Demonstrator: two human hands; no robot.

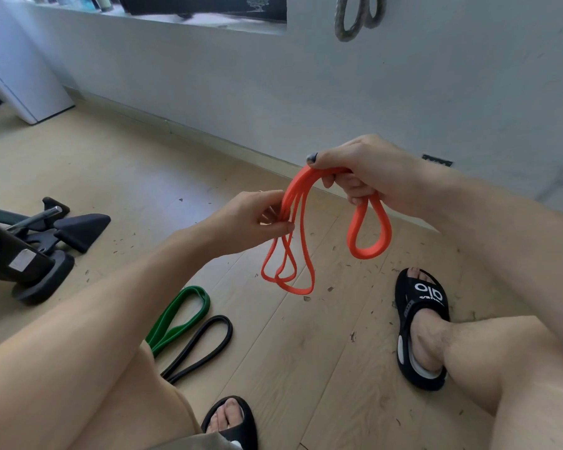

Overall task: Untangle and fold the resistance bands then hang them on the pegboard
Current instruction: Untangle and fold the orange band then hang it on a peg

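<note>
Head view, looking down past my knees: my right hand was closed around the gathered top of the long orange rubber resistance band, thumb pressed over the bunched strands, with one fat loop hanging below my palm. My left hand pinched several of the thinner-looking strands just beside that bunch, fingers narrow, and three or so loops drooped from it toward the floor without touching it.

I judged this to be the folding step on the orange band: the loops were gathered but uneven, the right-hand one shorter than those under my left. The next move, as I read it, called for evening those loops out and bringing both handfuls together into one tidy bundle, keeping the strands flat so they would not twist back on themselves.

Below my left forearm the flat green rubber band lay on the pale wooden plank floor, and the thin black rubber band lay just beside it, each doubled into a long narrow loop. Both were yet to be hung. High on the grey wall a dark grey looped band hung down; I could not see what held it, nor any pegboard. Black exercise equipment stood at my left, and my feet were in black slide sandals.
</note>
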